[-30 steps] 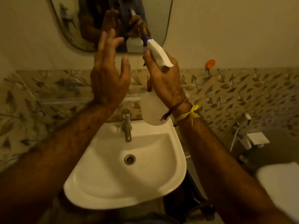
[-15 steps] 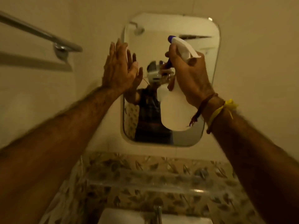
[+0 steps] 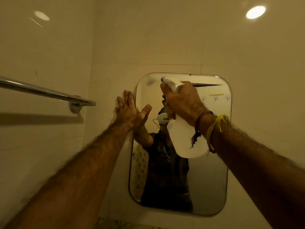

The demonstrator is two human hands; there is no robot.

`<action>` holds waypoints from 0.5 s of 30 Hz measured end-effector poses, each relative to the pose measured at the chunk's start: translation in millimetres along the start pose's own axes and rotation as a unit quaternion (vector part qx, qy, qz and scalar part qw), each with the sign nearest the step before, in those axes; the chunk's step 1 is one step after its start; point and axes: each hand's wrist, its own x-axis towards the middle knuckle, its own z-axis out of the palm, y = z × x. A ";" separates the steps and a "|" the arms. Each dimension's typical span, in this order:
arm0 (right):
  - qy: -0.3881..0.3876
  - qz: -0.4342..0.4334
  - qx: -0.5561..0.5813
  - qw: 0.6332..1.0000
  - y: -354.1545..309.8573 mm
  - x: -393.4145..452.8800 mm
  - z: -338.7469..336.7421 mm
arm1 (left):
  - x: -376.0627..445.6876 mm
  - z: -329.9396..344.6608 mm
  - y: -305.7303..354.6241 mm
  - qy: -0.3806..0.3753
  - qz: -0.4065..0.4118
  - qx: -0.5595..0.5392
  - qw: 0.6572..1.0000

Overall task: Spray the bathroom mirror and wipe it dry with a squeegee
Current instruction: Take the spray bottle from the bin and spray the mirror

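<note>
Barely begun: spraying stage, no squeegee in sight.
The right hand (image 3: 183,103) gripped the spray bottle (image 3: 188,139), nozzle at the mirror (image 3: 212,171)'s upper left; the left hand (image 3: 127,111), fingers straight, lay flat at the mirror's left edge. Glass looked mostly dry; wiping remained.

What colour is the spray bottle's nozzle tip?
Purple or dark blue, on the white spray bottle; head view, the only one.

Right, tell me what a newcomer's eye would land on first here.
First, the white spray bottle, gripped by the right hand and raised in front of the upper part of the rounded mirror. Next, the left hand, fingers straight, flat against the wall at the mirror's left edge. A chrome towel bar juts in from the left.
</note>
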 end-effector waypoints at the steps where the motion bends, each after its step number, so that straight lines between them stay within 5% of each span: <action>1: 0.003 0.002 -0.018 1.000 5.6 1.1 2.2 | 1.7 0.5 -0.8 0.002 0.000 0.003 1.000; 15: 0.108 0.026 -0.061 0.992 24.6 12.4 -36.0 | 1.9 -16.8 7.2 -0.083 -0.038 0.069 0.993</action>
